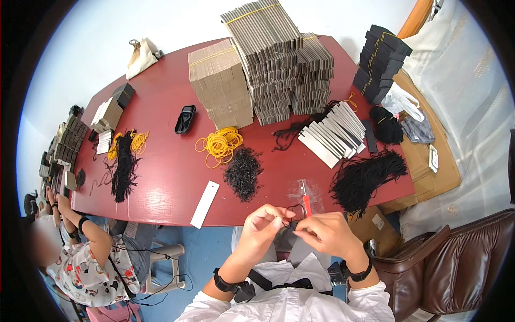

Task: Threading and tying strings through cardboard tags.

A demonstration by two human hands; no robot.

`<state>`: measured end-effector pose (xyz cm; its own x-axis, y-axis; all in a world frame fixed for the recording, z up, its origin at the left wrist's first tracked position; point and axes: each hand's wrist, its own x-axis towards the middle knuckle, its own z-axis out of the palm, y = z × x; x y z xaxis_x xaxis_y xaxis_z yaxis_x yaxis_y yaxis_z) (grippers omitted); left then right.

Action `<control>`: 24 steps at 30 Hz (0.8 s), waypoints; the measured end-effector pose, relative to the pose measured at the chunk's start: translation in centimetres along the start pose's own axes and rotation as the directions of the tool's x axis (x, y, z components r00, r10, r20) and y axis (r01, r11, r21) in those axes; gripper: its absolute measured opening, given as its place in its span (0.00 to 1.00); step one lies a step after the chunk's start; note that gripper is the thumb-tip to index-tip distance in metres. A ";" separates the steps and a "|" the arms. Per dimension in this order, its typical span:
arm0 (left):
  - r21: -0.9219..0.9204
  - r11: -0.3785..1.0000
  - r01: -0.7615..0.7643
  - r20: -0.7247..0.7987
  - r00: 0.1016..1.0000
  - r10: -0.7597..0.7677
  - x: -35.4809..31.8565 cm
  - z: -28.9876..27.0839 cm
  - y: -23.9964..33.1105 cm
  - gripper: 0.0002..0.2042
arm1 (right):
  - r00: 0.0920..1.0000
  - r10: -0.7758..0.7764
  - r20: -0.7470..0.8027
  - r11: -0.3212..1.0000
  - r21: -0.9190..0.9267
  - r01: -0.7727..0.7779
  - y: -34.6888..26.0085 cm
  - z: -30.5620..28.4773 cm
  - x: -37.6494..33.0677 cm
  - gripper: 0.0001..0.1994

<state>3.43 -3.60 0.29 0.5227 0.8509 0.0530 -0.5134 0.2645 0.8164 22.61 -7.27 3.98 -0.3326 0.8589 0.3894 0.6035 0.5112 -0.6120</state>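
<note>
Both hands pinch a thin black cord (289,222): left hand (263,222) and right hand (324,233), grips narrow, at near edge of glossy red tabletop (161,177); red-handled scissors (306,201) just beyond.

A small hand-assembly workshop is showing here: a long red table (161,177) is carrying tall stacks of flat cardboard pieces (263,64), bundles of black cord (365,177), loose yellow rubber bands (220,145) and piles of black boxes (381,61), while another person (80,252) is sitting at its far left end.
</note>
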 end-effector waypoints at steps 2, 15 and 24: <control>-0.333 0.938 0.100 -0.023 0.993 -0.114 0.2 -0.3 0.0 0.04 | 0.999 0.006 0.033 0.994 0.107 -0.009 0.3 0.6 -0.8 0.06; 0.159 0.987 -0.030 0.098 0.995 0.015 -0.3 -0.4 0.1 0.02 | 0.914 0.388 0.117 0.597 0.724 -0.345 1.1 1.6 -2.8 0.11; 0.327 0.945 0.010 0.191 0.979 -0.077 -0.7 -0.5 -1.1 0.04 | 0.939 0.329 0.094 0.539 0.798 -0.269 2.4 2.3 -1.8 0.03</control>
<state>3.28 -4.29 -0.95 0.6809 0.7257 0.0988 -0.2568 0.1103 0.9602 23.01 -7.54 0.27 -0.1821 0.9783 0.0992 -0.1635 0.0694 -0.9841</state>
